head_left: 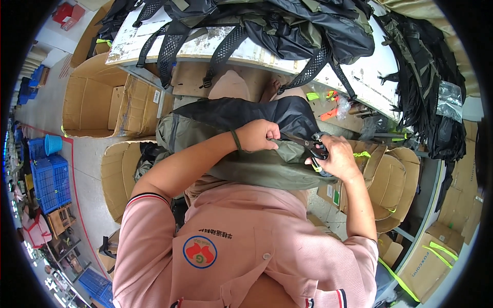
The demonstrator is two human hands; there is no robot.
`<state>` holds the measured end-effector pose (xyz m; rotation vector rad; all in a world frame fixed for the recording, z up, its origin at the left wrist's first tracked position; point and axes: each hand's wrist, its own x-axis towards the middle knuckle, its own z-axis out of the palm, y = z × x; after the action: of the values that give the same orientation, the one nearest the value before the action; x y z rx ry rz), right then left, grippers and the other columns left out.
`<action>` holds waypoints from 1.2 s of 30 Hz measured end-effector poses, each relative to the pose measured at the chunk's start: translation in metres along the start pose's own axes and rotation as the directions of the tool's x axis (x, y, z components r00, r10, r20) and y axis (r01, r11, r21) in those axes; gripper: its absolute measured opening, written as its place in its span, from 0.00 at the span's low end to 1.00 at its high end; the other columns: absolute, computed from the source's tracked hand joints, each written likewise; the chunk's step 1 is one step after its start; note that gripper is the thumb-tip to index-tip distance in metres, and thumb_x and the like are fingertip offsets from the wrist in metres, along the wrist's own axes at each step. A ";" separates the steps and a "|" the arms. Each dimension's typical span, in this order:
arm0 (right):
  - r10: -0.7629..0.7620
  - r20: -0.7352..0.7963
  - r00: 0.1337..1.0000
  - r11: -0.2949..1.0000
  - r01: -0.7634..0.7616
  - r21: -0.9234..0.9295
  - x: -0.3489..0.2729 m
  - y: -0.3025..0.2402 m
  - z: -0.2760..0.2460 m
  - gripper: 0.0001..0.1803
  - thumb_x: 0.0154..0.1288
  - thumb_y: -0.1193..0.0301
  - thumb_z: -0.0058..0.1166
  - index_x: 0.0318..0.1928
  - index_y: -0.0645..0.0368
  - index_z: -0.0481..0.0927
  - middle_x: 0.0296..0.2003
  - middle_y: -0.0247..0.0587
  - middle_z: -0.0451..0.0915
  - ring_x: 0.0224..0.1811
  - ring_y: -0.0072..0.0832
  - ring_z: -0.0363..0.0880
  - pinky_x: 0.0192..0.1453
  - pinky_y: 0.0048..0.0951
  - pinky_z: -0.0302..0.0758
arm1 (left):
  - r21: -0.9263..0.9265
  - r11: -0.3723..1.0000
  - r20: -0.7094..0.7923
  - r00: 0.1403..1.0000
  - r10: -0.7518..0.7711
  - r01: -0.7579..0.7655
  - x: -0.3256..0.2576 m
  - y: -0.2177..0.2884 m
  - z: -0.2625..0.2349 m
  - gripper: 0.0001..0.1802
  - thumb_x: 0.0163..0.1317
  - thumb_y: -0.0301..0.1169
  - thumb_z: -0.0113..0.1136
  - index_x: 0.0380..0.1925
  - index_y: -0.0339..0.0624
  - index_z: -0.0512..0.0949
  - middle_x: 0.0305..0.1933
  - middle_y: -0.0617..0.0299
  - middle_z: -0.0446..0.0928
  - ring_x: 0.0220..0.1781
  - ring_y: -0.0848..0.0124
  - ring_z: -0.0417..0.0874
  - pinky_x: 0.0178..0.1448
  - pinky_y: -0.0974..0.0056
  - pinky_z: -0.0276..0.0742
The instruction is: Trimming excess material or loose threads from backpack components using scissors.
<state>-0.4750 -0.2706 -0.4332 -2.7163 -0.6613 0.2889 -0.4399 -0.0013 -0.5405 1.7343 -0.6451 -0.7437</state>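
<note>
An olive-green and black backpack (pixel 241 149) lies across my lap. My left hand (pixel 258 135) pinches the fabric at its top edge, a dark band around that wrist. My right hand (pixel 336 156) grips a pair of black-handled scissors (pixel 310 146) whose blades point left toward my left fingers, close to the pinched fabric. Whether the blades touch the fabric is hidden by the fingers.
A worktable (pixel 215 49) ahead carries several black and olive backpacks (pixel 287 25) with straps hanging over its edge. Open cardboard boxes (pixel 97 100) stand to my left, more cartons (pixel 390 174) to my right. Blue plastic crates (pixel 49 179) sit far left. Black bags hang at the right (pixel 426 92).
</note>
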 end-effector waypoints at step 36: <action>-0.078 0.143 0.987 0.985 0.098 -0.141 0.006 0.001 -0.018 0.26 0.40 0.50 0.72 0.25 0.57 0.74 0.20 0.38 0.77 0.29 0.40 0.78 0.43 0.36 0.67 | -0.019 0.999 -0.035 0.999 0.041 -0.042 -0.003 0.031 -0.001 0.10 0.48 0.28 0.67 0.31 0.35 0.79 0.25 0.55 0.80 0.28 0.69 0.80 0.34 0.64 0.75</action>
<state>-0.4640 -0.2734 -0.4182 -2.8161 -0.8711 0.4228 -0.4427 -0.0062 -0.5099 1.7074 -0.6456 -0.6875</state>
